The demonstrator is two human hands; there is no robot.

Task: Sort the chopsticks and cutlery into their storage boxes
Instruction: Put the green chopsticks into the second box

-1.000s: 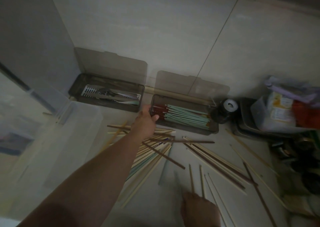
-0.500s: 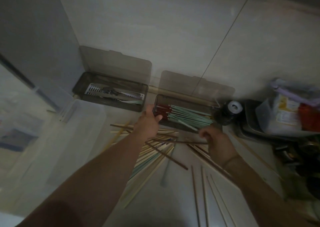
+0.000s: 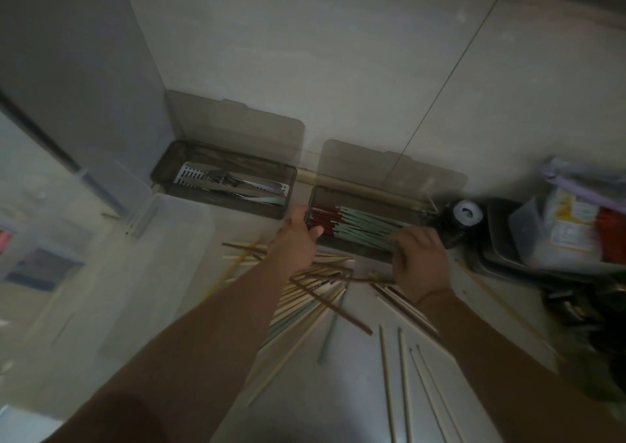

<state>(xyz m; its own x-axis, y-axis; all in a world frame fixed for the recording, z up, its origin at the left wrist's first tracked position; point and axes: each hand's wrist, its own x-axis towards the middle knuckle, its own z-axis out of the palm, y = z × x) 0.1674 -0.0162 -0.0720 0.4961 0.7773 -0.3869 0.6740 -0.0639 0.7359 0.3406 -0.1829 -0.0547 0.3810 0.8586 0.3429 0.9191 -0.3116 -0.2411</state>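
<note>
While the chopstick box [image 3: 369, 220] sits open against the far wall, packed with red and mint chopsticks [image 3: 359, 224], the left hand [image 3: 296, 239] grips its left end and the right hand [image 3: 418, 256] curls over its near right edge, fingers on the mint tips. Left of it, the cutlery box [image 3: 225, 181] holds metal pieces. Loose chopsticks [image 3: 315, 293] litter the near floor.
</note>
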